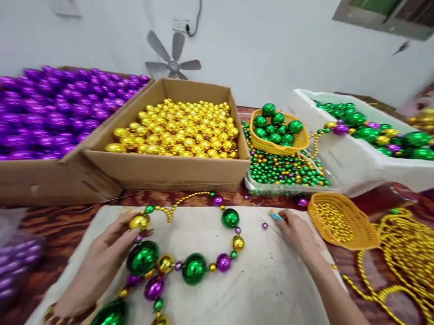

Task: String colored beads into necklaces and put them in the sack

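My left hand (103,253) has its thumb and fingers closed on a gold ball of a bead necklace (194,269). The strand mixes shiny green, purple and gold balls and loops across a pale work mat (264,293), with larger green balls near my left wrist. A thin gold bead chain (191,196) forms its upper part. On the mat's far right, my right hand (295,231) is closed on a small blue-and-yellow printed item (274,215), whose kind I cannot make out. A small loose purple bead (264,225) lies beside that hand.
Behind the mat stand cardboard boxes of purple balls (51,103) and gold balls (182,131). Green balls fill a yellow basket (278,147) above a tray of small beads (286,171). Rightward are a foam box (335,150), a basket of gold beads (367,235) and gold bead strings (413,258).
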Available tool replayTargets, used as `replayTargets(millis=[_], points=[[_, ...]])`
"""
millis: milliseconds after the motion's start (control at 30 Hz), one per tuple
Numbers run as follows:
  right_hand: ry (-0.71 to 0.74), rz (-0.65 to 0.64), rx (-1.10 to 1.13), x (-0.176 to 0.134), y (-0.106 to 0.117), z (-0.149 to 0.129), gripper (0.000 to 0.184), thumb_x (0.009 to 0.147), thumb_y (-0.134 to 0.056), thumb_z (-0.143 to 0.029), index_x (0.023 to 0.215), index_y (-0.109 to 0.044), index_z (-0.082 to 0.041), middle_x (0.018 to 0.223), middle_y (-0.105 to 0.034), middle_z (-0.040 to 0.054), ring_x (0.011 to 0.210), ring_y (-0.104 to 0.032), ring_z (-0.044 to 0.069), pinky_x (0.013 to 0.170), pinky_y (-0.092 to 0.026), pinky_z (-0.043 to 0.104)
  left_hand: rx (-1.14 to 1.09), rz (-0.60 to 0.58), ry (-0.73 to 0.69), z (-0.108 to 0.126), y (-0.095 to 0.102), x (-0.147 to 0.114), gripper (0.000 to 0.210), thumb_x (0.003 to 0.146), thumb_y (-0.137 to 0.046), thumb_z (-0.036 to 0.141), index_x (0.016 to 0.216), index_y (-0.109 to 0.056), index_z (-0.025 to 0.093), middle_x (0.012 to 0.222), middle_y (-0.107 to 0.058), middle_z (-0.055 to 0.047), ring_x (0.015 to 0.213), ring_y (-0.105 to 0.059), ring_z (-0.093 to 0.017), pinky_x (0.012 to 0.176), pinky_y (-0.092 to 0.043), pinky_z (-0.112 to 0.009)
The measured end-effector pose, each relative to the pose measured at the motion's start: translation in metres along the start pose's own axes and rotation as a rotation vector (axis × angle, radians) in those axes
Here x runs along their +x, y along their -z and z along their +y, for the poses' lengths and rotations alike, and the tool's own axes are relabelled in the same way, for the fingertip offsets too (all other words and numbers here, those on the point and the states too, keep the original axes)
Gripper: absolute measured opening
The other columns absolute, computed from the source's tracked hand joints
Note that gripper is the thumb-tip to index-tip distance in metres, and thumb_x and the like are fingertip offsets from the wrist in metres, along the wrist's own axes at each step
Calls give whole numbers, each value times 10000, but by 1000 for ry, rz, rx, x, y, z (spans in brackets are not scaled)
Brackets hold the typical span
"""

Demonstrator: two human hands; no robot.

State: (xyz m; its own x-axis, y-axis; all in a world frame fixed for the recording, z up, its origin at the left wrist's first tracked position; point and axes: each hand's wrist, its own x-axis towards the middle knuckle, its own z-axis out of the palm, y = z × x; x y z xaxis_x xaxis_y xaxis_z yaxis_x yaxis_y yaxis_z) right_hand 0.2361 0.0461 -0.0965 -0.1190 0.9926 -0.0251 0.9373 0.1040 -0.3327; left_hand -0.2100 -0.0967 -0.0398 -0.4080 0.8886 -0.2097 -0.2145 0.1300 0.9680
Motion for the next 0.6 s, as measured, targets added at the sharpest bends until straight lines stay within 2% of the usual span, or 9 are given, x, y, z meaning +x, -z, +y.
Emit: replayTargets(millis=[100, 167, 233, 267, 367, 467, 533, 600], points=[[47, 10, -98, 0, 0, -10, 245, 860, -516, -352, 1000, -641, -194, 1018, -668, 143, 951, -598, 351, 756, -403, 443, -74, -47, 56, 13, -8, -10, 417, 762, -722, 309, 1162, -619, 247, 1109, -641, -47, 881, -672, -196, 724, -561, -247], [97, 54, -165, -6, 5, -27, 273, 876, -507, -360, 1060, -629, -199, 1088, -642, 150, 1003, -572, 363, 785, -399, 471, -127, -66, 49, 19, -13, -15, 354, 782, -702, 303, 1121, -628, 236, 1045, -644, -41, 833, -667, -180, 709, -554, -253], [208, 75, -82, -18, 11, -58, 271, 919, -460, -346, 1095, -606, -199, 1116, -630, 137, 1010, -573, 321, 811, -419, 437, -175, -83, 38, 25, -18, -19, 276, 806, -677, 291, 1071, -634, 224, 994, -641, -31, 805, -658, -164, 724, -549, -262], [292, 53, 34, -25, 14, -78, 261, 938, -438, -331, 1095, -599, -198, 1113, -630, 125, 1006, -579, 288, 825, -430, 399, -194, -90, 35, 28, -21, -21, 240, 818, -663, 286, 1047, -635, 219, 972, -636, -23, 795, -653, -156, 745, -546, -272], [539, -109, 352, -39, 16, -142, 230, 977, -397, -325, 1035, -606, -247, 1031, -652, 47, 925, -604, 203, 783, -451, 305, -207, -100, 33, 38, -27, -30, 184, 836, -641, 286, 1004, -627, 211, 953, -626, -15, 769, -640, -146, 747, -545, -282], [615, -127, 368, -30, 9, -192, 225, 976, -402, -282, 1032, -613, -230, 1022, -639, 60, 952, -580, 217, 810, -427, 335, -177, -105, 19, 51, -30, -41, 183, 837, -638, 289, 994, -622, 198, 970, -630, -32, 757, -633, -147, 679, -540, -253], [650, -118, 353, -14, 1, -214, 240, 933, -482, -233, 1149, -580, -196, 1136, -607, 107, 1053, -532, 256, 892, -388, 397, -166, -116, -2, 60, -29, -48, 195, 837, -636, 285, 1007, -622, 190, 941, -630, -36, 749, -630, -149, 657, -534, -245], [728, -154, 366, 3, -8, -233, 421, 853, -603, -195, 1265, -518, -210, 1292, -536, 114, 1172, -458, 280, 967, -337, 441, -156, -131, -19, 67, -29, -54, 219, 838, -632, 281, 1037, -622, 188, 907, -626, -33, 735, -626, -150, 635, -531, -242]])
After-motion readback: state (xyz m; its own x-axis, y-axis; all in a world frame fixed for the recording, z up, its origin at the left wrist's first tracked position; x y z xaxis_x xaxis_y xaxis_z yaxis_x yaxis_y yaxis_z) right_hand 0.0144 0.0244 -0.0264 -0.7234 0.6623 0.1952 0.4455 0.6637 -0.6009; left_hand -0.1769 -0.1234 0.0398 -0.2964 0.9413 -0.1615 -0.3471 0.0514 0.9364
